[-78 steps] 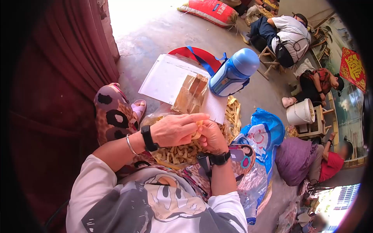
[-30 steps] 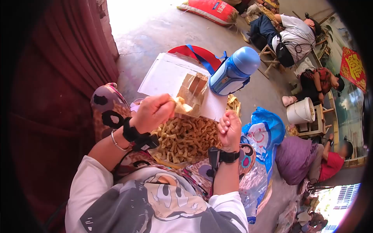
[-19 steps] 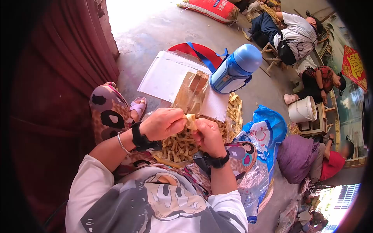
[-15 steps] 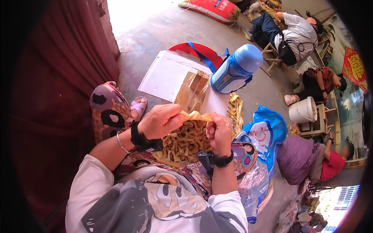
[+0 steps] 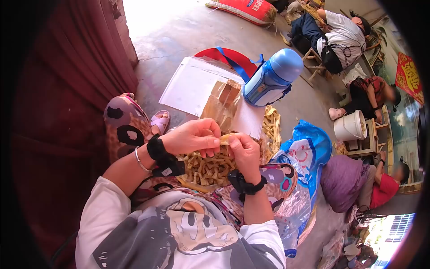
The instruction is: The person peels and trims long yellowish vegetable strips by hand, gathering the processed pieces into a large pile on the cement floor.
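Observation:
Between my two hands, above my lap, is a pale yellow pliable strip [image 5: 225, 139] that looks like bean-curd skin. My left hand [image 5: 190, 136] is closed, its thumb and fingers pinching the strip's left end. My right hand [image 5: 246, 151] pinches the other end between thumb and bent fingers. Below them lies a heap of short, knotted-looking yellow pieces [image 5: 206, 169] on a yellowish sheet or tray, partly hidden by my hands. Longer untied strips [image 5: 272, 122] lie just beyond my right hand. Both wrists wear black straps with small devices.
Ahead are white board [image 5: 186, 87], brown tape-covered cardboard [image 5: 222, 101], a blue bottle [image 5: 273, 78] and a red round object [image 5: 206, 54]. A blue-and-clear plastic bag [image 5: 302, 157] lies right. Farther right, several people sit near a white bucket [image 5: 349, 126]. A dark red curtain [image 5: 76, 89] hangs left.
My hands have come closer together. The strip, stretched and twisted between them before, now shows only a short length. My left fingers have shifted their hold and spread a little.

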`<state>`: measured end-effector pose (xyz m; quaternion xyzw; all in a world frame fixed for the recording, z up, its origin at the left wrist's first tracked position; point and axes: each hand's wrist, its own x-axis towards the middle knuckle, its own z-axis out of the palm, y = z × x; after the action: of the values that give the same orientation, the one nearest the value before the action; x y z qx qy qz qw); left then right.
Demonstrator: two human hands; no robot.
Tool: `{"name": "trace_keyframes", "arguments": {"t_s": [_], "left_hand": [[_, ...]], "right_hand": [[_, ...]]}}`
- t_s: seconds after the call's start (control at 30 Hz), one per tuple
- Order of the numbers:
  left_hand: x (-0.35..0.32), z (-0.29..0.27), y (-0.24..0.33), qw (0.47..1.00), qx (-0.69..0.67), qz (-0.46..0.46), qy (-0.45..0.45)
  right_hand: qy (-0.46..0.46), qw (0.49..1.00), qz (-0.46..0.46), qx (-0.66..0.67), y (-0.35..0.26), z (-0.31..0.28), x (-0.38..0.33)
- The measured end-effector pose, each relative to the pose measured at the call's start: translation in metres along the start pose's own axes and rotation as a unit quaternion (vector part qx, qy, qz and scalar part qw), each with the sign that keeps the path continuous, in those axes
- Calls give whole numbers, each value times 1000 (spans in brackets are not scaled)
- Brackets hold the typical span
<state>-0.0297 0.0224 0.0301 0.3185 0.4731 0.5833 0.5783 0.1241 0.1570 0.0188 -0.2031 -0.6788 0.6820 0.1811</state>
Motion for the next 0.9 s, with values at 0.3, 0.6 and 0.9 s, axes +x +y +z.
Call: {"name": "trace_keyframes", "arguments": {"t_s": [0.3,0.6,0.9], "left_hand": [[-1,-14,11,945,286,130,89],[31,-14,5,735,543,299,275],[36,-8,-7,682,638,236,270]], "right_hand": [[-18,999,7,46,3,5,7],[75,982,-78,-153,11,12,44],[104,937,-105,-317,1,20,44]]}}
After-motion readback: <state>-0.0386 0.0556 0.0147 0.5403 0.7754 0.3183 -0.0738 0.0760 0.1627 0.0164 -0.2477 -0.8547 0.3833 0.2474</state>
